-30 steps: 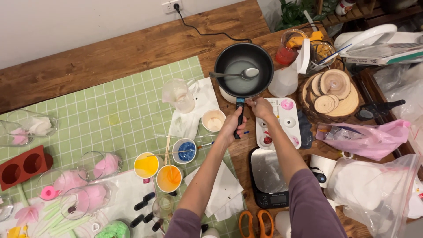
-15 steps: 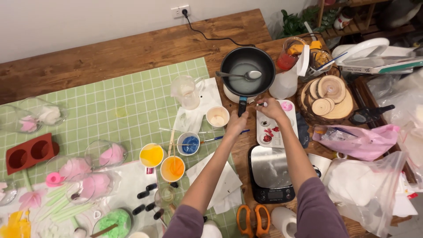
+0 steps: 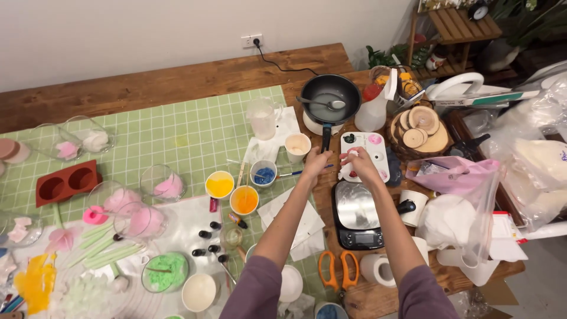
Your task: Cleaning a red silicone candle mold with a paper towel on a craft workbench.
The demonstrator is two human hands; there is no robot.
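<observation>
My left hand [image 3: 316, 163] is curled around the near end of the black handle of a dark frying pan [image 3: 331, 94]. The pan sits on a white hot plate and holds pale liquid and a metal spoon [image 3: 323, 103]. My right hand [image 3: 361, 165] lies over the left part of a white paint palette [image 3: 373, 147], fingers bent down onto it. I cannot see whether it holds anything. Just below both hands is a silver kitchen scale [image 3: 356, 214].
On the green grid mat [image 3: 177, 136] stand cups of yellow [image 3: 220, 184], orange [image 3: 244, 199] and blue [image 3: 263, 173] colour. A red mould [image 3: 66, 182] and glass bowls are at the left. Wood slices [image 3: 419, 127], plastic bags [image 3: 455, 177] and orange scissors [image 3: 336, 266] crowd the right side.
My right hand has slid from the pan handle's right side down onto the palette. My left hand has stayed at the handle's end. The view has shifted a little.
</observation>
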